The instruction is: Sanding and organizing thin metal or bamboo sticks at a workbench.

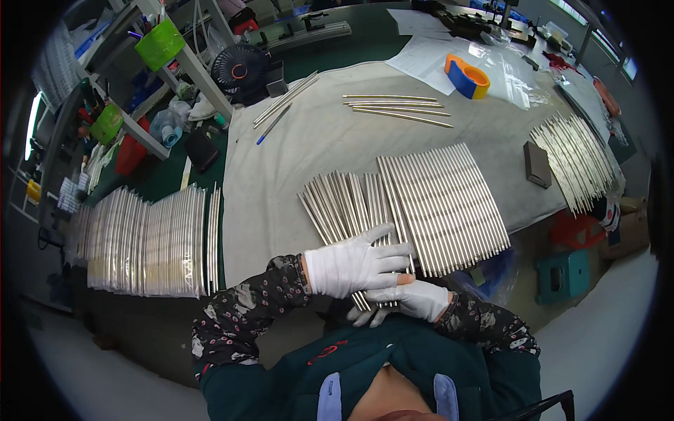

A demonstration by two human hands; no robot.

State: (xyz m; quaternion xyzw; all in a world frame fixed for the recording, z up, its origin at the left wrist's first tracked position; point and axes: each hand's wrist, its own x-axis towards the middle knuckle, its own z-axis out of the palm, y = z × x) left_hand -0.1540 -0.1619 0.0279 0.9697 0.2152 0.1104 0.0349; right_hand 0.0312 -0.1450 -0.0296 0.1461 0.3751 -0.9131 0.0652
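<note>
Closest to the body, the right hand point(415, 298) sits at the near edge of the surface point(281, 182), fingers curled under the near ends of a bunch of thin metal rods point(344, 203); it appears to grip those ends, though the other hand covers most of the contact. The left hand point(354, 263) lies just above it, flat and spread wide, palm pressing down on the same rod ends with the fingers pointing to the right. Both hands wear white gloves.

The rods run away from the hands, their long axis going from the near edge toward the far side and fanning slightly to the left. Touching this loose bunch on its right is a neat row of rods point(446, 207), laid parallel and slanting the same way, its near ends reaching the surface's edge. The left hand is the nearer one to the loose bunch's length; the right hand is nearer the tidy row.

To the left of the bunch the grey cloth is bare, giving open room. Further left, well apart, a wide bank of rods point(147, 242) lies on a darker area. Beyond, a few single rods point(397, 107) lie crosswise, a blue pen point(272, 126) beside them, then an orange and blue tape roll point(467, 76). A dark block point(538, 165) and another fan of rods point(572, 161) sit at far right.
</note>
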